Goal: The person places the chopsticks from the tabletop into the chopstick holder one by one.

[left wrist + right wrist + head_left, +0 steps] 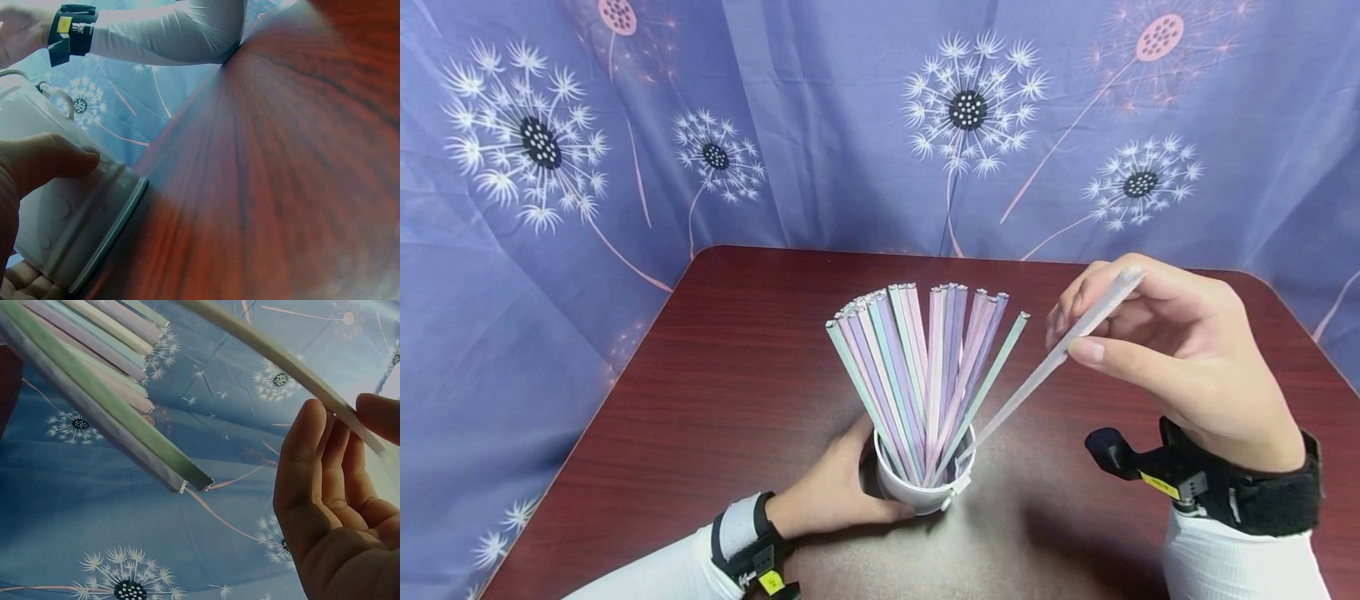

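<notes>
A white cup (925, 498) stands on the table, filled with slim straw-like sticks (917, 375) in pastel green, pink, lilac, blue and white that fan out above its rim. My left hand (835, 492) grips the cup from its left side; the thumb (59, 162) lies across the cup wall in the left wrist view. Up to the right, my right hand (1180, 350) pinches a whitish straw-like stick (1037, 371) between thumb and fingers near its upper end. This stick slants down left, its lower tip at the cup's right rim. In the right wrist view the pinched stick (287, 365) crosses the upper right.
Under the cup is a dark red wood-grain table (715, 350). A blue cloth (835, 125) with dandelion prints hangs behind it. A handle (59, 97) sticks out from the cup's side. Each wrist wears a black strap (1247, 500) with a small camera.
</notes>
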Demonstrator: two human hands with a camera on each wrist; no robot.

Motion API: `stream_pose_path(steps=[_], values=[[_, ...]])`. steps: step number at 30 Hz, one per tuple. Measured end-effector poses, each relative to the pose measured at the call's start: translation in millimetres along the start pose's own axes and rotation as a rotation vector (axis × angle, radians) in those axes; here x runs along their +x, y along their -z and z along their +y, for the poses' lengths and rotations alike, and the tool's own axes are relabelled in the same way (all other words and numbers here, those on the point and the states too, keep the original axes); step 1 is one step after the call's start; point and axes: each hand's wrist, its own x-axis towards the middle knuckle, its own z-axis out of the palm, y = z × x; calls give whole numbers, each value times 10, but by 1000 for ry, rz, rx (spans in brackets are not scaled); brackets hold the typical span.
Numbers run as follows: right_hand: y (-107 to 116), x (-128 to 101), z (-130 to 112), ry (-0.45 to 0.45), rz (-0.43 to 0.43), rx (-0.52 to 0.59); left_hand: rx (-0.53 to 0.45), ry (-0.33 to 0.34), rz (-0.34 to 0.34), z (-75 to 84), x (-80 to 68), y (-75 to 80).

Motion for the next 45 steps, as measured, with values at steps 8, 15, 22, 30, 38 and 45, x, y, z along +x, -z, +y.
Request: stream_pose_path(steps=[8,15,22,30,38,45], values=[[-8,13,-9,-47,35,-65,-21,4,-5,-1,6,-4],[-16,103,22,-99,148,-55,-15,7,-5,0,1,-5],[164,175,248,-172,311,-17,-18,8,-6,-6,5,-9],[361,180,825,-538,148,-715,-22,-1,-9,-7,11,-9],[418,6,1448,-299,-272,-1059,-32,5,-16,-10,7,-1],[406,-96,1622,-181,-455,-1006,-28,-5,-6,-15,6,1]])
